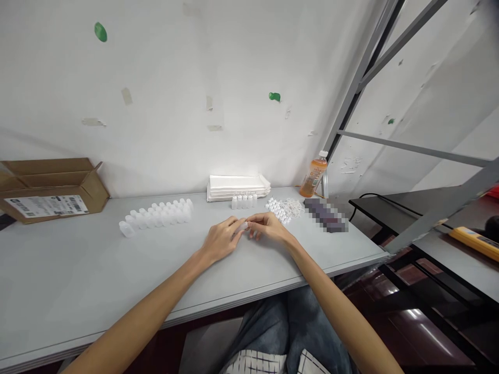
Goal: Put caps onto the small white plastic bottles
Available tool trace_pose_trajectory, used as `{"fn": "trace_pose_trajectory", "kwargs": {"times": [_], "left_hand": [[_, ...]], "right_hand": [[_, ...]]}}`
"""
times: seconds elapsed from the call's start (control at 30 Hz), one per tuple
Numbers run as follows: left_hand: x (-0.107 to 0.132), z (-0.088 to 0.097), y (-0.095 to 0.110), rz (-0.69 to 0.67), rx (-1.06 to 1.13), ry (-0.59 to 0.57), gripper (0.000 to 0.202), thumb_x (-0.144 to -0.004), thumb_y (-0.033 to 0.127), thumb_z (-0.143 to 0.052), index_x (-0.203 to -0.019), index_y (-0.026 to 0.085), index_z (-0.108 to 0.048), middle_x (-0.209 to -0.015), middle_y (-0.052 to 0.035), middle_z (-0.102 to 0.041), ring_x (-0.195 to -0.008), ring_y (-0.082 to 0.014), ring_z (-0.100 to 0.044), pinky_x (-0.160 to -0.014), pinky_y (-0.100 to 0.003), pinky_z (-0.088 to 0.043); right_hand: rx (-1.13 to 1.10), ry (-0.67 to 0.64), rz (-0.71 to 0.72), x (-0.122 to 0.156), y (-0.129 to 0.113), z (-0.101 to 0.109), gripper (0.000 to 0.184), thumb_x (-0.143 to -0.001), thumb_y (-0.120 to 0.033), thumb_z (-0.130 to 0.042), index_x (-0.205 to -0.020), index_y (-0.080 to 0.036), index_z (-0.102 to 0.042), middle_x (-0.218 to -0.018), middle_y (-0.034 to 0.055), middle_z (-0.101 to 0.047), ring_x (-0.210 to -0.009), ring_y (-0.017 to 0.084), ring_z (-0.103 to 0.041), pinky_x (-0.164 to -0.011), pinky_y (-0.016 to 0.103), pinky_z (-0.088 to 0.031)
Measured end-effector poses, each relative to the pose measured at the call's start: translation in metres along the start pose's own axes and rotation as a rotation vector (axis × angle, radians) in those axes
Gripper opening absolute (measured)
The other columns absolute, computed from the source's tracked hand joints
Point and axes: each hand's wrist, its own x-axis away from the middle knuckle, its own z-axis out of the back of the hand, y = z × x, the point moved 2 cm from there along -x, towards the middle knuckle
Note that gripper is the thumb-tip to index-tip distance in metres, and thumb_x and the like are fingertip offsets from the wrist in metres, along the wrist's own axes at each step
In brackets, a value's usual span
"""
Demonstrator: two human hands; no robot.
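My left hand (pixel 221 240) is closed around a small translucent white squeeze bottle (pixel 242 227), held on its side just above the table. At the bottle's right end, the fingers of my right hand (pixel 270 226) are pinched together; whatever small part they grip is hidden. Off to the left, several bottles (pixel 158 215) of the same kind stand in rows, with no caps visible on them. Behind my hands is a short row of bottles with white tops (pixel 244 201). Small white caps (pixel 275 208) and thin white pieces (pixel 294 208) lie in a heap beyond my right hand.
A stack of flat white packets (pixel 237 186) rests against the wall. An orange drink bottle (pixel 314 175) stands at the back right, near a pixelated dark object (pixel 326 215). The open cardboard box (pixel 54 189) is at the far left. A grey metal frame (pixel 413 148) rises on the right.
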Motion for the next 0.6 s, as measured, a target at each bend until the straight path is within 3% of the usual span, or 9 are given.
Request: {"fn": "trace_pose_trajectory", "kwargs": {"times": [0.17, 0.3, 0.4, 0.6], "left_hand": [[-0.001, 0.000, 0.001, 0.092, 0.149, -0.054, 0.030, -0.091, 0.031, -0.049, -0.115, 0.022, -0.066, -0.091, -0.0040, -0.070, -0.073, -0.0167, -0.063, -0.064, -0.027, -0.049], [-0.005, 0.001, -0.002, 0.280, 0.626, -0.091, 0.034, -0.089, 0.041, -0.052, -0.107, 0.016, -0.067, -0.086, -0.0060, -0.070, -0.067, -0.0163, -0.064, -0.054, -0.026, -0.049], [-0.009, 0.004, -0.001, 0.380, 0.930, -0.088, 0.041, -0.085, 0.046, -0.056, -0.110, 0.014, -0.065, -0.097, -0.0111, -0.069, -0.073, -0.0169, -0.063, -0.047, -0.024, -0.047], [-0.012, 0.009, 0.002, 0.530, 1.161, -0.040, 0.041, -0.079, 0.047, -0.064, -0.102, 0.013, -0.066, -0.110, -0.0136, -0.063, -0.071, -0.0130, -0.055, -0.042, -0.020, -0.041]], "right_hand": [[0.060, 0.018, 0.030, 0.000, -0.001, 0.001, 0.044, -0.078, -0.055, -0.063, -0.083, -0.012, -0.071, -0.080, 0.0093, -0.070, -0.058, 0.014, -0.063, -0.047, 0.023, -0.047], [0.030, 0.068, 0.054, 0.000, -0.003, 0.004, 0.040, -0.078, -0.053, -0.064, -0.080, -0.014, -0.071, -0.081, 0.0078, -0.069, -0.061, 0.014, -0.063, -0.047, 0.023, -0.046], [0.033, 0.071, 0.047, 0.000, -0.002, 0.006, 0.036, -0.074, -0.047, -0.069, -0.087, -0.014, -0.073, -0.077, 0.0053, -0.069, -0.056, 0.012, -0.058, -0.044, 0.022, -0.039], [0.070, -0.009, -0.010, -0.001, 0.000, -0.001, 0.038, -0.075, -0.049, -0.068, -0.080, -0.011, -0.072, -0.066, 0.0043, -0.066, -0.045, 0.010, -0.056, -0.038, 0.021, -0.032]]}}
